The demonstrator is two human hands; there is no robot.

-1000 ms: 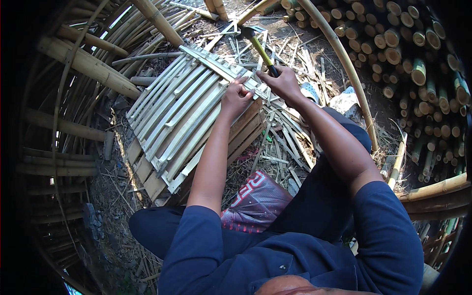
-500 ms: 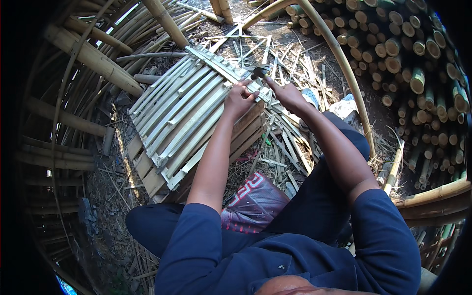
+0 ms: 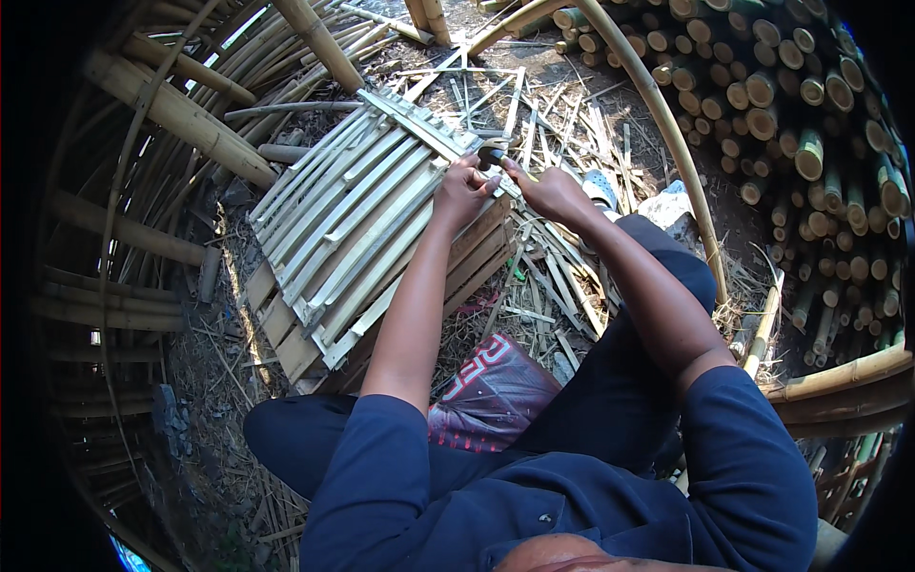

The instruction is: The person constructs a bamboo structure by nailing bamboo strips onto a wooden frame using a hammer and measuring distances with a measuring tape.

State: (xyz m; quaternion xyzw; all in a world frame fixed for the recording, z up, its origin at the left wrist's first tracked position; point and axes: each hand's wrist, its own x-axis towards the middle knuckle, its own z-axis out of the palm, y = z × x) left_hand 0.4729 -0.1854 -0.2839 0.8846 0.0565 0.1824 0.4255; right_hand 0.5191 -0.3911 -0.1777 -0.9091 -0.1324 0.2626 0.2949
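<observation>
A panel of pale split-bamboo slats (image 3: 367,205) lies on a low wooden stand (image 3: 481,250) in front of me. A crosspiece (image 3: 416,124) runs over the slats' far ends. My left hand (image 3: 464,194) is closed at the panel's right far corner, with fingers pinched at the slat ends; whatever sits between the fingertips is too small to make out. My right hand (image 3: 553,195) grips the handle of a claw hammer (image 3: 493,153). The hammer's dark head is low over that corner, right beside my left fingers. Whether it touches the bamboo cannot be told.
Cut bamboo poles (image 3: 762,124) are stacked at the right, behind a curved bamboo pole (image 3: 667,143). Bamboo offcuts (image 3: 562,276) litter the ground. A dark printed sack (image 3: 496,396) lies between my legs. Thick bamboo beams (image 3: 181,119) stand at the left.
The hammer has come down and turned, its head now lower beside my left fingers. My right hand has rotated and dipped slightly. The left hand and the panel stay in place.
</observation>
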